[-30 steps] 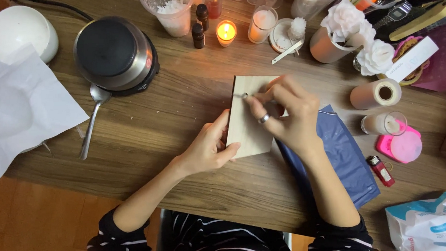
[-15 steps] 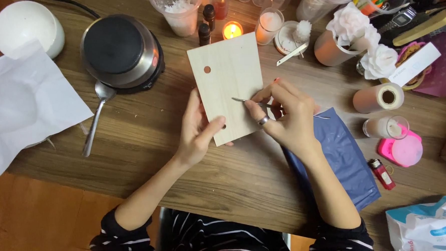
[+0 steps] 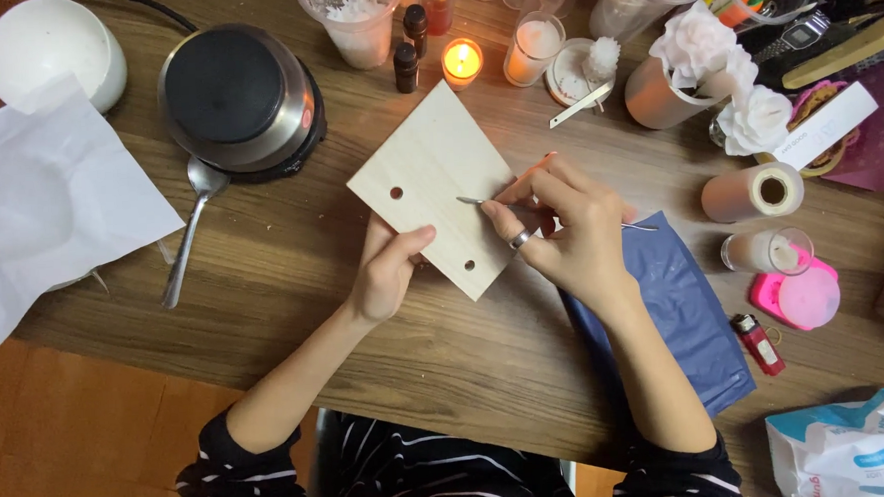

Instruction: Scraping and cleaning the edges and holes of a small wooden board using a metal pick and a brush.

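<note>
A pale wooden board (image 3: 439,184) with two small round holes lies tilted over the wooden table (image 3: 265,286). My left hand (image 3: 388,266) grips its near edge, thumb on top. My right hand (image 3: 561,233), with a ring on one finger, pinches a thin metal tool (image 3: 485,203) whose tip rests on the board's face. A blue pouch (image 3: 678,308) lies under my right forearm.
A metal pot on a black base (image 3: 237,98), a spoon (image 3: 188,235) and white paper (image 3: 48,216) sit at the left. At the back burn a lit candle (image 3: 462,61) among jars and small bottles. A tape roll (image 3: 753,193), pink container (image 3: 797,298) and red lighter (image 3: 759,344) lie right.
The board has been lifted from lying flat, turned and tilted, so both holes now show. My left hand moved to its near edge; my right hand keeps the tool against it.
</note>
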